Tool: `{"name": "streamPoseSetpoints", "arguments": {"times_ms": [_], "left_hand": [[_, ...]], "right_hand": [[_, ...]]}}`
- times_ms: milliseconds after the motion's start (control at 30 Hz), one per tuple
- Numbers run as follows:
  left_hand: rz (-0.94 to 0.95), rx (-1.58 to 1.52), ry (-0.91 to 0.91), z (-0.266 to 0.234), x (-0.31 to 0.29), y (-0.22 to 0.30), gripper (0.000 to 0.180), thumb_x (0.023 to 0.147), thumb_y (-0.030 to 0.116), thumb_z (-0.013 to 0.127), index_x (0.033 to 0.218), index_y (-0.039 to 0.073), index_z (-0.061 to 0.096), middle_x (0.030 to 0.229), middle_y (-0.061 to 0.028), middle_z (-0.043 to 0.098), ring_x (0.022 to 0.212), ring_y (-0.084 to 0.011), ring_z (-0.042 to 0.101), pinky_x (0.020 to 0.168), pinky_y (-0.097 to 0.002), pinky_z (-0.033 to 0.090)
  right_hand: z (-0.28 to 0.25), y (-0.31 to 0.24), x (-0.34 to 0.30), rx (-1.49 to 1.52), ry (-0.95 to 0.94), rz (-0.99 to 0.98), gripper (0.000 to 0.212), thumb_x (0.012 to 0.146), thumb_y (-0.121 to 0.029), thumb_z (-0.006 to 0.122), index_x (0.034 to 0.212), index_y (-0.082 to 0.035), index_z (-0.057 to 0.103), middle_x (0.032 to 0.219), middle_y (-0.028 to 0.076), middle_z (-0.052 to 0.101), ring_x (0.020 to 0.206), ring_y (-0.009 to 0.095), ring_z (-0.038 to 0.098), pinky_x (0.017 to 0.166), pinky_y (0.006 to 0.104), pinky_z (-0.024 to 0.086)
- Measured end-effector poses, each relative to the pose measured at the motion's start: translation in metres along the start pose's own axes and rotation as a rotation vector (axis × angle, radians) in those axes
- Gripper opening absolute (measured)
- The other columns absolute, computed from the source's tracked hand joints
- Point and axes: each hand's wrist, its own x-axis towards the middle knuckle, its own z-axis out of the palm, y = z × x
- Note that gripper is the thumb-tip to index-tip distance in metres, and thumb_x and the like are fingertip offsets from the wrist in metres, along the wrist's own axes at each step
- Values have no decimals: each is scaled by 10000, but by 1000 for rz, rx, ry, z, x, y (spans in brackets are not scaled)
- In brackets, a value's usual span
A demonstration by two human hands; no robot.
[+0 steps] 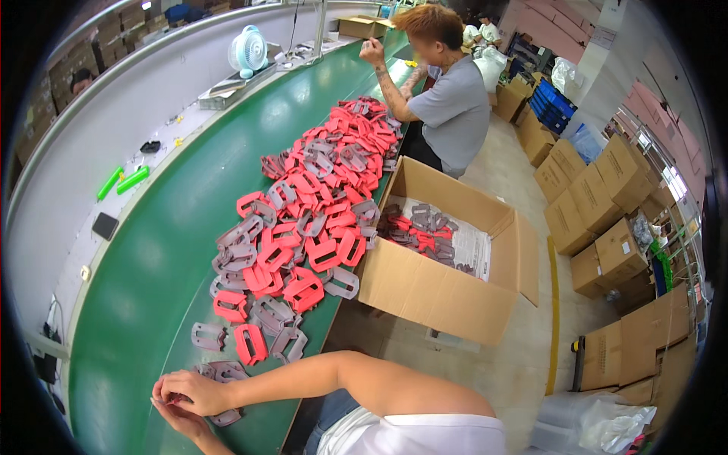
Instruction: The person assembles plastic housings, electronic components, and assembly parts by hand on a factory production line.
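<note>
At the lower left, over the green table, my two hands are close together. My right hand (196,390) arches over from above with its fingers bent. Beneath it lies my left hand (184,419), its fingers curled up toward the right. Between them is a small piece, mostly hidden, with a bit of dark and red showing. Grey plastic frame parts (228,371) lie beside and partly under my right wrist. Just beyond are a red plastic frame part (250,344) and a single grey plastic part (208,336). A large pile of red and grey parts (303,220) stretches away along the table.
An open cardboard box (440,284) with more parts stands against the table's right edge. A co-worker in a grey shirt (459,114) sits farther up. A light-blue fan (249,51) and green tubes (133,180) rest on the left ledge. Stacked cartons (599,189) line the right.
</note>
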Motion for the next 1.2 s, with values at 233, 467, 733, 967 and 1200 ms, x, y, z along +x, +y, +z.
{"name": "streamPoseSetpoints", "arguments": {"times_ms": [233, 467, 733, 967, 1200], "left_hand": [[152, 246, 34, -4, 7, -1, 356, 956, 258, 405, 1203, 2, 409, 1131, -115, 489, 1031, -182, 493, 873, -300, 408], [136, 315, 92, 1, 3, 3, 363, 949, 240, 420, 1234, 16, 390, 1146, -118, 472, 1024, -183, 504, 862, -297, 426], [80, 173, -136, -28, 4, 0, 468, 940, 379, 378, 1256, 34, 391, 1169, -110, 470, 1047, -198, 504, 876, -317, 423], [20, 69, -186, -4, 5, 10, 541, 921, 459, 341, 1265, 44, 380, 1137, -117, 486, 1039, -204, 510, 859, -334, 431], [-73, -37, -159, 6, -2, 20, 479, 943, 398, 377, 1263, 43, 407, 1201, -86, 473, 1079, -194, 495, 910, -330, 402]], "right_hand": [[-2, 12, -5, -172, -8, 8, 214, 687, -36, 614, 874, -9, 515, 861, 123, 542, 830, 312, 516, 720, 372, 442], [-3, 7, -2, -131, -11, 34, 304, 682, -56, 626, 961, -10, 515, 933, 124, 554, 888, 323, 516, 756, 386, 439], [-3, 6, -1, -172, -138, -105, 351, 647, -65, 652, 970, -30, 521, 979, 119, 561, 927, 322, 522, 781, 394, 441], [-12, 13, 5, 16, -318, -112, 474, 591, -157, 719, 999, -15, 526, 963, 152, 559, 921, 331, 536, 768, 388, 455], [-17, 7, 7, -65, -302, -35, 598, 526, -197, 762, 1047, -40, 515, 1022, 133, 551, 901, 333, 557, 777, 392, 466]]}}
